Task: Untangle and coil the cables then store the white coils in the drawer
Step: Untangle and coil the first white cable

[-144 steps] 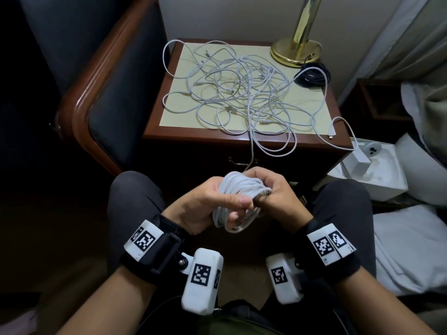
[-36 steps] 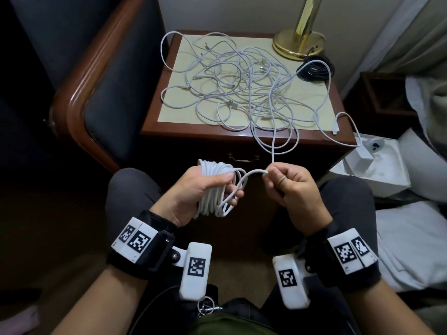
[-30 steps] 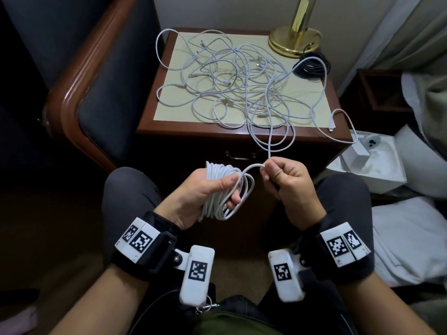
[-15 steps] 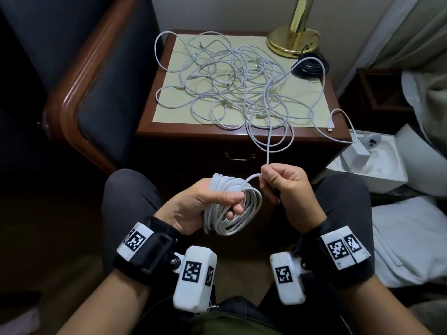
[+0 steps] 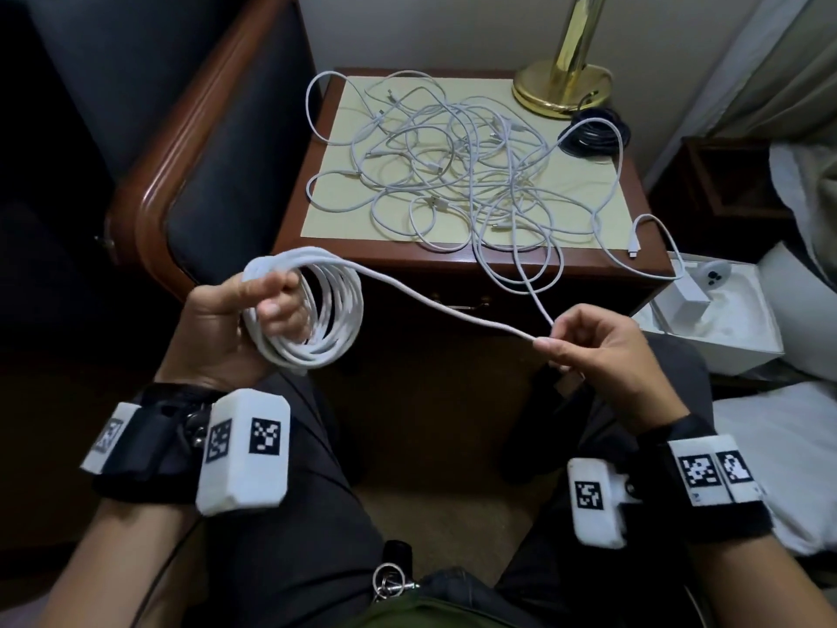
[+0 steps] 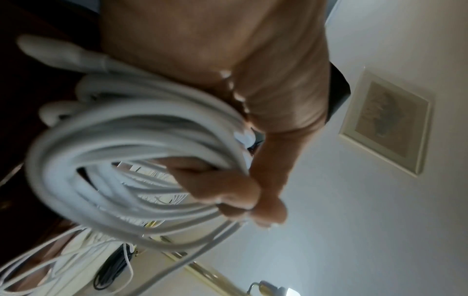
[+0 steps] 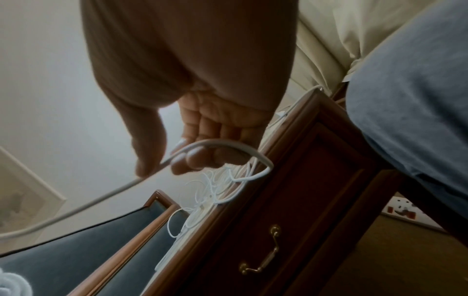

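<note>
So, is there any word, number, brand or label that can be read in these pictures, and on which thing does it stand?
No readable text in any view.
Wrist camera and wristband markers: black-and-white square codes only, no letters or digits.
Framed picture: blurred, nothing legible.
White box: no print visible.

Head view looks steeply down from above at the brown wooden nightstand, while the 2 wrist views sit very close under each palm, tilted up toward the wall, sharing the tangled white cables.
</note>
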Action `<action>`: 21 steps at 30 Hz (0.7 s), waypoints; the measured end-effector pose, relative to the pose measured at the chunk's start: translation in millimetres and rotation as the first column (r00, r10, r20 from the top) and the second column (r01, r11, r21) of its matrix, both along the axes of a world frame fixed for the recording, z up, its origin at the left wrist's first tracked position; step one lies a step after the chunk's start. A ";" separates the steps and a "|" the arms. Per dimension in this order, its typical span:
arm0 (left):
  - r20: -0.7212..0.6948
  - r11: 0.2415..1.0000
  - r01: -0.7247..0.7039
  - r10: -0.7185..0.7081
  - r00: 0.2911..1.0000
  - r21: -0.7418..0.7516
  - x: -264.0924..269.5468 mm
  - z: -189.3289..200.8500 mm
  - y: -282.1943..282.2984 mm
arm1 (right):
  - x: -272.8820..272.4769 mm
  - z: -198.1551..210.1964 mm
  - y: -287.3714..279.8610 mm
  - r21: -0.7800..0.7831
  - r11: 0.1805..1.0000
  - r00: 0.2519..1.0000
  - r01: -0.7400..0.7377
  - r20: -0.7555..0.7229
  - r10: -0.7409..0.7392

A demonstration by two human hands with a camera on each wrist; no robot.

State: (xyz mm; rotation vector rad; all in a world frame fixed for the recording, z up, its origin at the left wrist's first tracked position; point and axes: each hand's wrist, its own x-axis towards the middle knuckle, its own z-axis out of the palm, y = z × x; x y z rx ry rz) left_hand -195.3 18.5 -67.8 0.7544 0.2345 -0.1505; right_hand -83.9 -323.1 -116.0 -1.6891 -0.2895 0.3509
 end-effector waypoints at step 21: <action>0.040 0.915 -0.398 0.401 0.915 -0.069 23.8 -19.2 -37.8 | -31.8 -20.0 24.9 -0.340 0.940 0.943 -0.021 0.306 0.131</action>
